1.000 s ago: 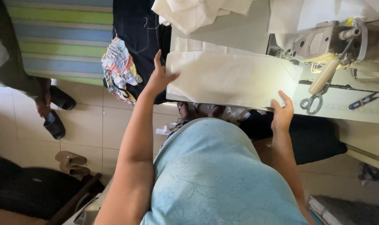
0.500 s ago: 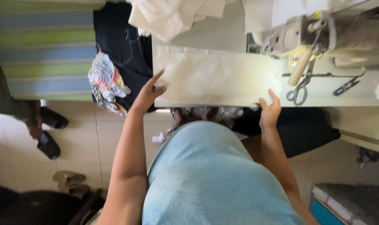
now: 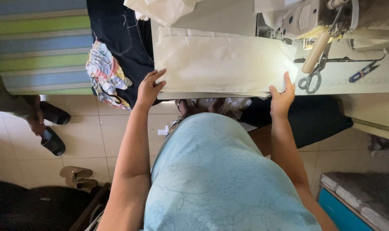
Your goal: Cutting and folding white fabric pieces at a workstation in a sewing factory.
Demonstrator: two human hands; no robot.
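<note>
A stack of cream fabric pieces (image 3: 220,64) lies flat on the sewing table (image 3: 353,83), its near edge at the table's front. My left hand (image 3: 149,87) rests at the stack's left near corner, fingers spread against the edge. My right hand (image 3: 282,92) touches the stack's right near corner, fingers up along its side. Neither hand lifts the cloth. A sewing machine (image 3: 318,17) stands at the back right, just beyond the stack.
Scissors (image 3: 310,79) and a blue thread snipper (image 3: 363,72) lie right of the stack. Dark jeans (image 3: 123,38) and a patterned cloth (image 3: 106,72) hang at the left. Another person's feet in dark sandals (image 3: 53,128) stand on the tiled floor. Loose white cloth (image 3: 164,8) is piled behind.
Both hands have slid toward the near corners of the fabric stack. My left hand has drawn back from lying on top of it to its edge. The view has shifted.
</note>
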